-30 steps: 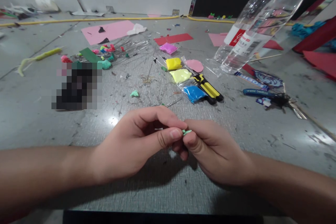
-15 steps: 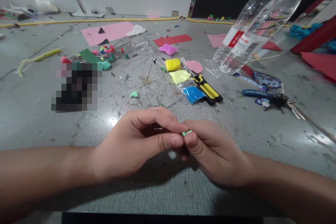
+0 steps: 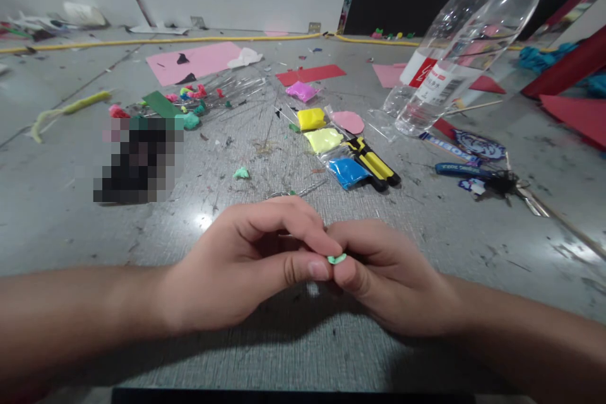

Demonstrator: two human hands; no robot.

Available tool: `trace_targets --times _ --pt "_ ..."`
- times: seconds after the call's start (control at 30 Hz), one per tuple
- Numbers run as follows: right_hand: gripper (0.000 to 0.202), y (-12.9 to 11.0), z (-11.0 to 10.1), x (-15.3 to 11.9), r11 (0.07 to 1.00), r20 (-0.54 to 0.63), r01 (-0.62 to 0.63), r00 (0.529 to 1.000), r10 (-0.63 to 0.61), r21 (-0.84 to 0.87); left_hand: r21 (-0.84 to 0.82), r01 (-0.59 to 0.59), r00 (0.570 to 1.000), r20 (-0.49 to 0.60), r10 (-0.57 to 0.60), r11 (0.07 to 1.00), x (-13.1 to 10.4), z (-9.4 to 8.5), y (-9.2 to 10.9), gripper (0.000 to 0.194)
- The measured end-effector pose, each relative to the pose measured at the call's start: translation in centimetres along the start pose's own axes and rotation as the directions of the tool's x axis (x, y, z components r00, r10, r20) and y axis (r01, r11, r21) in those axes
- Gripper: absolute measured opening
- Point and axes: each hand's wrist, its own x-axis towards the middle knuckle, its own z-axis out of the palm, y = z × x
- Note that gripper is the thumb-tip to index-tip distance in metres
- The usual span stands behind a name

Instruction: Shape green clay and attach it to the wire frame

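A small bit of light green clay (image 3: 336, 259) sits between the fingertips of both hands, low over the grey table (image 3: 227, 353). My left hand (image 3: 255, 262) pinches it from the left with thumb and forefinger. From the right, my right hand (image 3: 388, 278) presses on it with closed fingers, its lower fingertips partly hidden. Beyond the hands lies another green lump (image 3: 241, 173). Packets of blue clay (image 3: 349, 172), pale yellow clay (image 3: 324, 139), yellow clay (image 3: 311, 118) and purple clay (image 3: 302, 91) are further back.
Yellow-handled pliers (image 3: 376, 163) lie beside the packets. Two clear bottles (image 3: 433, 85) stand at the right, near keys (image 3: 533, 199). Pink paper (image 3: 199, 62), green paper (image 3: 161, 105), a blurred-out dark object (image 3: 137, 161) and a yellow-green strip (image 3: 88, 101) are at the left.
The joined fingertips and the green clay have moved slightly down, toward me. My left forefinger has shifted right and now reaches over the clay.
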Motion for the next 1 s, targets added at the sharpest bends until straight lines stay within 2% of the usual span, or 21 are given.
trace_targets --times 0.33,0.73,1.0 --pt "0.044 -0.08 0.12 0.01 0.999 -0.019 -0.025 0.999 0.026 0.045 0.024 -0.037 0.999 0.024 0.036 0.999 -0.02 -0.20 -0.04 0.004" --pt "0.046 -0.16 0.24 0.28 0.996 -0.017 -0.049 0.999 0.051 0.080 0.034 -0.027 0.999 0.048 0.025 0.999 -0.12 -0.39 0.06 0.008" --pt "0.042 0.01 0.19 0.26 0.994 -0.020 -0.025 0.999 0.028 0.106 0.009 -0.025 0.998 0.056 0.025 1.000 -0.22 -0.37 -0.05 0.010"
